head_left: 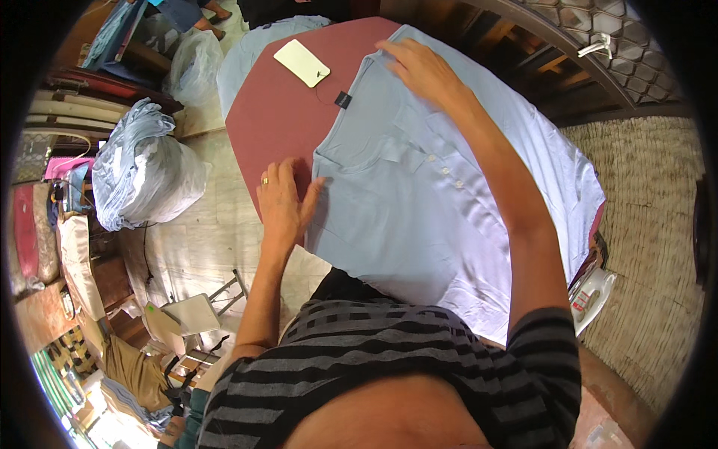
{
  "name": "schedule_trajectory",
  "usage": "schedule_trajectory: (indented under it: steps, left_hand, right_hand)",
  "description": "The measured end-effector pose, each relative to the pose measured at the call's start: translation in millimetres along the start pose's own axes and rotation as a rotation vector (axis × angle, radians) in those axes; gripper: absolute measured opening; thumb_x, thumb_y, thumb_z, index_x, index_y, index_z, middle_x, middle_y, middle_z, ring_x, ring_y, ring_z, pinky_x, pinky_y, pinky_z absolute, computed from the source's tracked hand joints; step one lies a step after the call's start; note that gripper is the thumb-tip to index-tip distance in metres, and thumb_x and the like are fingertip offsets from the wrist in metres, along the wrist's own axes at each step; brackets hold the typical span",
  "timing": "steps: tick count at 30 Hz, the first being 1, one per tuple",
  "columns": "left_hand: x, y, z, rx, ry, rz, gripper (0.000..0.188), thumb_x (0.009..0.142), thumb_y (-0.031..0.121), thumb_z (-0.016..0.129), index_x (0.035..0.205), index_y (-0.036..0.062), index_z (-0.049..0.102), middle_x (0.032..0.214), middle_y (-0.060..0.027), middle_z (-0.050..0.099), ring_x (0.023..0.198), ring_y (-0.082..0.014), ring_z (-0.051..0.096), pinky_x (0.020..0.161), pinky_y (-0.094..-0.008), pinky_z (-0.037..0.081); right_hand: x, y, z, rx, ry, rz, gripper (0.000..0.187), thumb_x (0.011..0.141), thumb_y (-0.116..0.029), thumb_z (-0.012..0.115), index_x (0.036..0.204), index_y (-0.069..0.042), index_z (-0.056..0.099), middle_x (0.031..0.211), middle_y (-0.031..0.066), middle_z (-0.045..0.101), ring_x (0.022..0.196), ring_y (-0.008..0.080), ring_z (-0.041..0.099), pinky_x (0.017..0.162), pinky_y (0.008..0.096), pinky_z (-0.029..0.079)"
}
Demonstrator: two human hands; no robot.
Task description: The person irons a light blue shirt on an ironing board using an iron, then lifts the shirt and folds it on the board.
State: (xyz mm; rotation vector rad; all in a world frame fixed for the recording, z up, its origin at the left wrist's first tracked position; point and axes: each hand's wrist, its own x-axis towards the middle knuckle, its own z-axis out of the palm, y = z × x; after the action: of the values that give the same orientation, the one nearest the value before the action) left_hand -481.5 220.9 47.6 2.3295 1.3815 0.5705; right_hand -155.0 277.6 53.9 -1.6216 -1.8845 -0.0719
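A light blue garment with a buttoned front lies spread over a dark red ironing board. Its neckline faces left, with a small black label at the edge. A cream card, perhaps a hang tag, rests on the bare part of the board, a thin thread near it. My left hand is open at the garment's near shoulder edge, thumb on or just over the cloth. At the far shoulder edge, my right hand is open on the cloth with its fingers stretched out.
An iron stands beyond the board's right end. Clothes in a clear plastic bag sit on the floor at left, with another plastic bag behind. A dark metal grille borders the far right. A person's leg and foot show at far left.
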Motion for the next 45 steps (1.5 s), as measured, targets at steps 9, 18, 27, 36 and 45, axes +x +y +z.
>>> schedule_trajectory:
  steps: [9,18,27,36,45]
  left_hand:
    - [7.0,-12.5,22.1,-0.395,0.040,-0.043,0.016,0.088,0.014,0.071,0.094,0.0046,0.061,0.072,-0.0126,0.061,0.067,-0.0322,0.058,0.066,-0.0397,0.044]
    - [19.9,-17.4,14.8,-0.282,-0.044,-0.033,0.019,0.092,0.019,0.070,0.099,0.0027,0.062,0.077,-0.0143,0.068,0.065,-0.0293,0.065,0.063,-0.0362,0.050]
    - [19.4,-25.2,25.1,-0.189,0.052,0.060,0.019,0.093,0.020,0.069,0.100,0.0035,0.064,0.081,-0.0141,0.069,0.071,-0.0315,0.068,0.063,-0.0385,0.051]
    - [-30.4,-24.7,5.9,-0.248,-0.092,-0.089,0.041,0.086,0.032,0.077,0.113,0.0050,0.063,0.069,-0.0133,0.065,0.061,-0.0294,0.066,0.059,-0.0398,0.050]
    - [-43.4,-25.1,-22.7,0.004,-0.146,0.078,0.030,0.088,0.019,0.073,0.111,0.0061,0.060,0.105,-0.0151,0.068,0.095,-0.0347,0.065,0.078,-0.0445,0.049]
  right_hand:
    - [36.7,-4.6,50.1,0.007,-0.131,0.153,0.019,0.091,-0.019,0.064,0.106,-0.007,0.065,0.100,0.0124,0.068,0.095,0.0330,0.065,0.079,0.0435,0.050]
    - [-72.9,-94.8,-13.4,-0.010,-0.292,0.273,0.016,0.085,-0.015,0.072,0.095,-0.003,0.068,0.091,0.0115,0.065,0.088,0.0329,0.064,0.076,0.0432,0.051]
    - [-93.8,-98.3,15.7,0.134,0.040,0.447,0.015,0.082,-0.012,0.075,0.092,-0.004,0.067,0.089,0.0100,0.063,0.087,0.0290,0.062,0.075,0.0402,0.050]
    - [-87.3,-152.4,73.9,0.236,0.016,0.024,0.016,0.085,-0.002,0.062,0.099,-0.004,0.069,0.099,0.0090,0.062,0.094,0.0293,0.059,0.083,0.0393,0.050]
    - [-72.7,-148.5,48.1,0.451,-0.025,0.107,0.011,0.088,-0.002,0.065,0.097,-0.001,0.070,0.097,0.0119,0.064,0.093,0.0309,0.063,0.083,0.0394,0.052]
